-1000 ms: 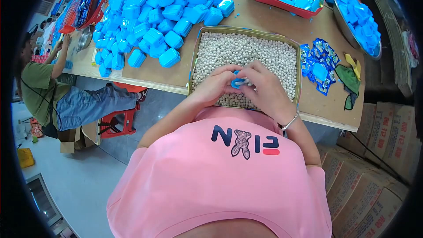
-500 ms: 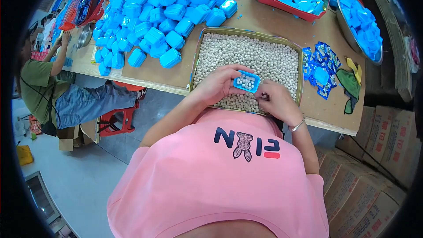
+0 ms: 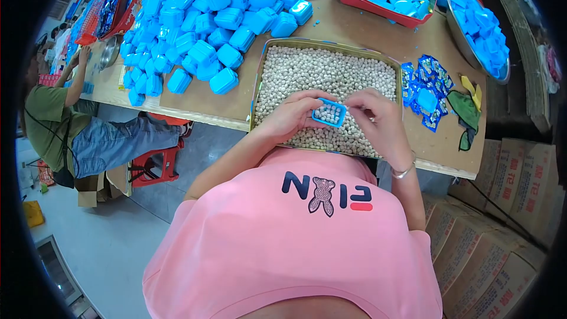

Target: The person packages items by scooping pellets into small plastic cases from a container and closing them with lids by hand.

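My left hand grips a small blue plastic box between thumb and fingers. Whitish round beads lie inside the box, whose open side faces up. At its right edge, my right hand is raised with fingers bent in a pinch; whatever they hold is hidden. Beneath both hands is a shallow rectangular tray filled with many similar pale beads.
Closed blue boxes are heaped on the table left of the tray. A red tub and metal bowl hold blue pieces. Blue printed packets and a green cloth lie right. A person sits left; cartons stand lower right.
My right hand has risen from the beads beside the box to its upper right edge. The left hand still holds the box in nearly the same place. The view has shifted slightly.
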`<state>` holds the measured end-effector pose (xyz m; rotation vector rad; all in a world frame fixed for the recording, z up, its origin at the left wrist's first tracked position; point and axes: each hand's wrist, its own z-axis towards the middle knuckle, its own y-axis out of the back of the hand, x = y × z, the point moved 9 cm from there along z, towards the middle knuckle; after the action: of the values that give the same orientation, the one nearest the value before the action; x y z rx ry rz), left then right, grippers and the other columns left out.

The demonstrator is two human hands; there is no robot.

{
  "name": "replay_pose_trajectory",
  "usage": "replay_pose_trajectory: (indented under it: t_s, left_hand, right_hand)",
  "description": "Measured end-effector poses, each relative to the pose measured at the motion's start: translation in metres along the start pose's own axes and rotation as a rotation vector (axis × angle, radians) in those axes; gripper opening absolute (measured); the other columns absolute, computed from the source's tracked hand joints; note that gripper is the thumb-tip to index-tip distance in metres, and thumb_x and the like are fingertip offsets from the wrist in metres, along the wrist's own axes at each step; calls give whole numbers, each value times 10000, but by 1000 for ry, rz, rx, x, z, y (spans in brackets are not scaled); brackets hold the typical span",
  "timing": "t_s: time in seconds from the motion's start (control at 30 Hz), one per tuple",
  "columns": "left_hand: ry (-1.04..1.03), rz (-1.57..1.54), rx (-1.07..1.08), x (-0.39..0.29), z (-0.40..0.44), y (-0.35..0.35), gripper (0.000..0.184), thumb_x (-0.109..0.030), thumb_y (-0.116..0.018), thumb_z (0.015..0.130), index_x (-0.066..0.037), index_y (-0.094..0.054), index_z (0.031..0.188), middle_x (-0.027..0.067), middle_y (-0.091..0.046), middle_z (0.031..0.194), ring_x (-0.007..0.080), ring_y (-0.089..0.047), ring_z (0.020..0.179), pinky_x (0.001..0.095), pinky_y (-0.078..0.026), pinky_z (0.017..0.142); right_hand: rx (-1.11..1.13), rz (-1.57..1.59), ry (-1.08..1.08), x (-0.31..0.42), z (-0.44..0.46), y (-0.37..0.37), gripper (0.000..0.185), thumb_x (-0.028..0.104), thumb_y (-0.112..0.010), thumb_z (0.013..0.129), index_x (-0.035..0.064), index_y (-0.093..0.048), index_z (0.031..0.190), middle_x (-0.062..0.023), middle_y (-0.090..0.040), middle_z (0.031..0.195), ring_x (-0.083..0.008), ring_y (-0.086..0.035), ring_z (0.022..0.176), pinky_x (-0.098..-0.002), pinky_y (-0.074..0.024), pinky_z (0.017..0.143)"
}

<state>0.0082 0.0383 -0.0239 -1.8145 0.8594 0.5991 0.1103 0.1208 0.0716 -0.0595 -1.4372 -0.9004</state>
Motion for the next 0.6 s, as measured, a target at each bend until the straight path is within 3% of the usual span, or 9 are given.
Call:
replay_pose_trajectory:
  t_s: [0.03,0.1,0.23,0.33,0.53,0.6]
  left_hand:
    - [-19,-1,20,-2,1,-1,340,-131,-436,934,56,-509,1209,138,-583,1133,224,-625,999,351,-545,818]
    - [-11,-19,33,-4,1,-5,332,-117,-458,925,51,-517,1205,130,-589,1130,211,-628,993,343,-547,816]
    - [-29,82,17,-5,1,-6,313,-79,-528,902,21,-542,1198,103,-607,1105,162,-631,972,311,-553,802]
    - [-82,257,-50,-10,0,2,289,-77,-559,897,-3,-566,1177,87,-615,1087,137,-625,968,297,-557,785]
    - [-102,284,-32,-8,1,-2,253,-99,-522,928,-2,-573,1156,82,-610,1100,136,-617,975,297,-560,769]
    - [-105,244,-28,-5,3,-1,258,-101,-515,932,-3,-571,1163,81,-607,1110,139,-616,978,298,-559,770]
  right_hand:
    - [1,-1,0,-2,-5,3,143,-33,-635,785,-9,-626,925,-90,-604,858,-179,-609,743,-275,-484,630]
    - [-22,-70,-168,-21,-17,14,102,-12,-619,786,-2,-625,888,-145,-588,834,-311,-610,750,-356,-489,663]
    - [-21,-387,-97,-40,-33,11,92,0,-627,787,5,-618,878,-146,-586,827,-307,-613,761,-354,-488,662]
    - [-35,-304,-129,-33,-33,5,79,2,-622,791,9,-609,869,-144,-585,829,-305,-613,766,-353,-485,666]
    - [-102,-29,-44,3,-8,-3,120,-31,-596,798,8,-611,910,-127,-606,866,-310,-617,777,-362,-485,678]
    - [-92,-58,132,27,0,-10,148,-53,-582,799,10,-613,930,-133,-620,896,-314,-622,804,-359,-491,687]
